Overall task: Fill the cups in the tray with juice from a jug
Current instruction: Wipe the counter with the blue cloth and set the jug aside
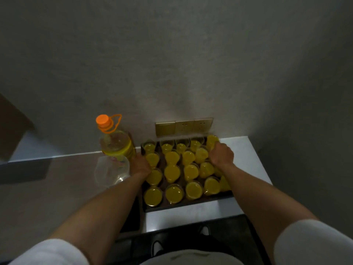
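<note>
A dark tray [183, 206] on the white counter holds several clear cups [172, 173] filled with yellow juice. My left hand [140, 166] grips the tray's left edge, its fingers curled over the rim. At the far right side of the tray my right hand [222, 153] is curled over the rim next to the cups. A clear, nearly empty jug [110, 171] stands just left of the tray. Behind it stands a big juice bottle [116, 142] with an orange cap.
A grey wall with a gold socket plate [183, 126] rises right behind the tray. The white counter [248, 159] ends close to the tray's right side and front. A brown surface [57, 184] lies to the left, with a dark box [13, 127] at far left.
</note>
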A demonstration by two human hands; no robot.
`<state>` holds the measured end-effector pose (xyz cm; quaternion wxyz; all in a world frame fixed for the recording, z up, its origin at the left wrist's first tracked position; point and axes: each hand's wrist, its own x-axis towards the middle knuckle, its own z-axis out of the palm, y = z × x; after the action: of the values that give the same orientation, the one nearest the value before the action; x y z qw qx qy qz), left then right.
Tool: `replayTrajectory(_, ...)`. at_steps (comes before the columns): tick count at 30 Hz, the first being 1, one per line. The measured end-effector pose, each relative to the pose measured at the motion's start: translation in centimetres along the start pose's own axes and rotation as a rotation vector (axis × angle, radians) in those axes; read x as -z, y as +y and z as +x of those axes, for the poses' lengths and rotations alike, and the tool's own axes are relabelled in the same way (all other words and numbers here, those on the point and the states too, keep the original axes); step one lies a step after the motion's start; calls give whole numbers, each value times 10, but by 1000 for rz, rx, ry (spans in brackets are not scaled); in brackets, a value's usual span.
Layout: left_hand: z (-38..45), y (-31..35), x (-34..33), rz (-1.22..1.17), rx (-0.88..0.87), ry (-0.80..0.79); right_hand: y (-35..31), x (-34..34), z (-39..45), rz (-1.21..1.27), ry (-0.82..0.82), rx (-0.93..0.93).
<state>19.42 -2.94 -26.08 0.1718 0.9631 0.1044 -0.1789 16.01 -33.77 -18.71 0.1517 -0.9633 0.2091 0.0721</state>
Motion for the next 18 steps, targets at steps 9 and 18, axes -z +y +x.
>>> replayTrajectory(9, 14, -16, -4, -103, 97, -119, 52, -1, 62, -30, -146, -187)
replayTrajectory(18, 34, -35, -7, -226, 90, -408, 91, -24, 104, 1, -482, -230)
